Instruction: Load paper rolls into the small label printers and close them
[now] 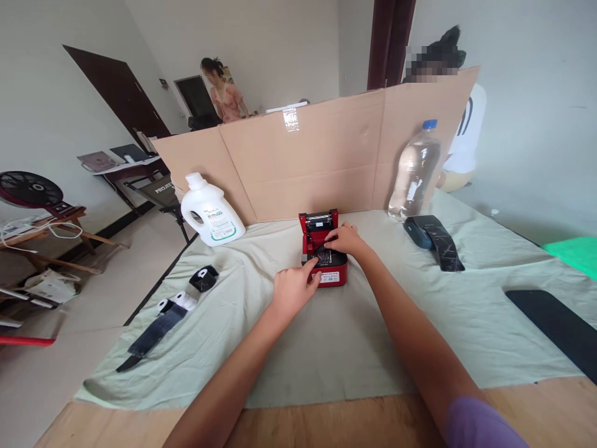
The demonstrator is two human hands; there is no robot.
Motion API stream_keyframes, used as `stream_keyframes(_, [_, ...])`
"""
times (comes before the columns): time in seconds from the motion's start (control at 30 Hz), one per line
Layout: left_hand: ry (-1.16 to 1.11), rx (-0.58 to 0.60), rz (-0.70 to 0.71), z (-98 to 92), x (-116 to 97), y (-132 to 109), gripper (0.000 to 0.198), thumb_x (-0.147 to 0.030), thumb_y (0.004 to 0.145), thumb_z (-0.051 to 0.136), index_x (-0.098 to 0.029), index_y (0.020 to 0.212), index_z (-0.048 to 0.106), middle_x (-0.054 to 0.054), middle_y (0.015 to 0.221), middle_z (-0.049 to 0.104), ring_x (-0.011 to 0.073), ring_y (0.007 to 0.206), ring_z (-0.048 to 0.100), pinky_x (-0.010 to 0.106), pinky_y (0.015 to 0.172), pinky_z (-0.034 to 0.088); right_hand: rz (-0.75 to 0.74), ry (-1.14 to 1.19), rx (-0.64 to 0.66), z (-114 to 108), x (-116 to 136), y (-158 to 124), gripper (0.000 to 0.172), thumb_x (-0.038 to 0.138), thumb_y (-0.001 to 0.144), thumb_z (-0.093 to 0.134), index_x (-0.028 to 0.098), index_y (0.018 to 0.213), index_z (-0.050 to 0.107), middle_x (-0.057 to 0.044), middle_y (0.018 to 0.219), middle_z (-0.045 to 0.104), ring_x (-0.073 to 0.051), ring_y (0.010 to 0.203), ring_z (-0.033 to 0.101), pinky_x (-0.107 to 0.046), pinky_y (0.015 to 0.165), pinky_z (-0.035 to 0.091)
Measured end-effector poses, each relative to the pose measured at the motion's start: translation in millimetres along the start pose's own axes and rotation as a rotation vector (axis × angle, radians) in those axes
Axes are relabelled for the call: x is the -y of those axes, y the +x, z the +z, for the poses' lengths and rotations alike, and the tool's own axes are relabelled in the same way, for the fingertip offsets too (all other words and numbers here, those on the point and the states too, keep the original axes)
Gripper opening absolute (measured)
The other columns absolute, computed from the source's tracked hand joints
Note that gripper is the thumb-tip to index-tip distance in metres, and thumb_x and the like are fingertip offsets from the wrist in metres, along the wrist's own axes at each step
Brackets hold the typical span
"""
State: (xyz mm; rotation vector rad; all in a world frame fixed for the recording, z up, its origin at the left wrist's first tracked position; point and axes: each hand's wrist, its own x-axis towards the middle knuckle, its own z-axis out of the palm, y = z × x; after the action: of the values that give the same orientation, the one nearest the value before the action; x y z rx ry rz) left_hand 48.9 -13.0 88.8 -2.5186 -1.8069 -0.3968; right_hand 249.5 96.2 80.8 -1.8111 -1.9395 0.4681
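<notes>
A small red label printer (342, 274) stands on the cloth with its hinged lid (318, 222) raised and a roller showing. Glossy black strip material (323, 256) lies in its opening and over the top. My left hand (293, 287) grips the front left corner, index finger on the top and thumb low on the front face. From the right, my right hand (344, 240) reaches into the opening, its fingertips pinched together at the black strip. Its fingers partly hide the inside of the printer.
Black rolls (204, 278) and a trailing black strip (158, 328) lie left. A detergent bottle (212, 211) and water bottle (414, 177) stand before a cardboard screen (303, 168). Right are a dark handheld device (418, 232) and black slab (555, 326). Two people are beyond the screen.
</notes>
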Motion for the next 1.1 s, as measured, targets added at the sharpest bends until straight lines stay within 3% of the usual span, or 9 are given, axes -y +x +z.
stream_keyframes(0.17, [-0.015,0.002,0.002,0.7,0,1,0.045,-0.047,0.096,0.047,-0.033,0.138,0.059,0.004,0.084,0.076,0.0223,0.076,0.072,0.029,0.071,0.049,0.186,0.001,0.066,-2,14,-7,0.031,0.039,0.076,0.072,0.029,0.105,0.076,-0.013,0.123,0.055,-0.036,0.119,0.042,-0.045,0.096,0.040])
stream_keyframes(0.3, [-0.025,0.004,-0.002,-1.0,0,1,0.045,-0.046,0.096,0.048,-0.033,0.137,0.060,0.004,0.084,0.076,0.0224,0.077,0.072,0.028,0.071,0.049,0.246,0.019,0.091,-4,25,-11,0.030,0.027,0.078,0.071,0.024,0.108,0.071,-0.015,0.128,0.047,-0.034,0.117,0.046,-0.041,0.095,0.041])
stream_keyframes(0.8, [-0.041,0.023,-0.018,-2.1,0,3,0.045,-0.046,0.095,0.050,-0.035,0.138,0.059,0.003,0.082,0.076,0.0235,0.076,0.072,0.030,0.072,0.049,0.202,-0.084,0.042,-1,34,-16,0.029,0.025,0.083,0.065,0.019,0.111,0.068,-0.018,0.128,0.041,-0.038,0.122,0.042,-0.049,0.100,0.039])
stream_keyframes(1.0, [-0.034,0.018,-0.015,-3.3,0,4,0.046,-0.047,0.094,0.051,-0.035,0.137,0.059,0.003,0.082,0.076,0.0243,0.076,0.072,0.030,0.071,0.049,0.240,-0.098,0.182,-5,36,-10,0.033,0.031,0.077,0.074,0.020,0.108,0.073,-0.019,0.129,0.043,-0.043,0.125,0.040,-0.052,0.099,0.039])
stream_keyframes(1.1, [-0.037,0.031,-0.030,-4.0,0,4,0.047,-0.047,0.094,0.051,-0.034,0.139,0.058,0.003,0.082,0.076,0.0238,0.077,0.072,0.030,0.073,0.050,0.213,-0.084,0.108,-2,34,-6,0.036,0.030,0.075,0.074,0.021,0.110,0.073,-0.019,0.126,0.045,-0.041,0.122,0.042,-0.049,0.096,0.042])
